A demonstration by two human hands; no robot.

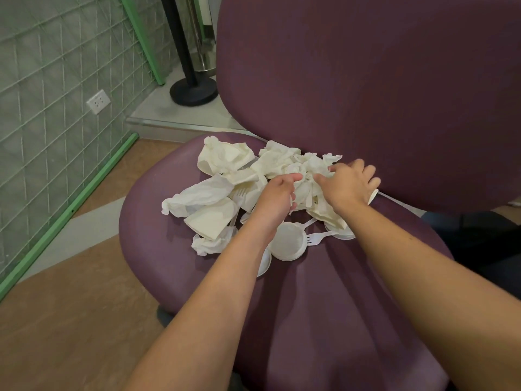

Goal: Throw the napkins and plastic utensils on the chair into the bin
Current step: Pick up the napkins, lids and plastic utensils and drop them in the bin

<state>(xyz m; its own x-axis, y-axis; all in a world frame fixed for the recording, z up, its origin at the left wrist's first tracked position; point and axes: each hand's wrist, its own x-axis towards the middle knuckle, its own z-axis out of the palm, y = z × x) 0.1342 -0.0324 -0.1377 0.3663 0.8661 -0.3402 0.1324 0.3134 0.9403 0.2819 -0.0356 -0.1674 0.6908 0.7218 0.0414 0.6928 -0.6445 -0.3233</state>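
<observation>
Two bare hands reach into a pile of white rubbish on the seat of a purple chair (338, 292). The left hand (277, 197) lies on the middle of the pile with its fingers curled down into the paper and plastic; its grip looks closed on some of this material, but the fingers are partly hidden, so which piece it holds cannot be told. The right hand (348, 183) rests just beside it, at the back of the pile near the chair's backrest. Its fingers are spread and only slightly bent, pressing on the crumpled napkins (222, 162) there, so this grip is open.

The napkins are many and lie in a loose heap from the back left part of the seat toward the middle. Under and between them are plastic utensils: one white fork (320, 237) lies in front of the hands, with its prongs next to a round white plastic lid (287, 241), and another fork (240, 192) shows just left of the left hand. More round white pieces stick out partly under the left forearm and under the right wrist.

Left of the chair there is a wooden floor (70, 320), a wall with a green wire grid (56, 80), a white socket (98, 101) and a black round stand base (194, 91).
</observation>
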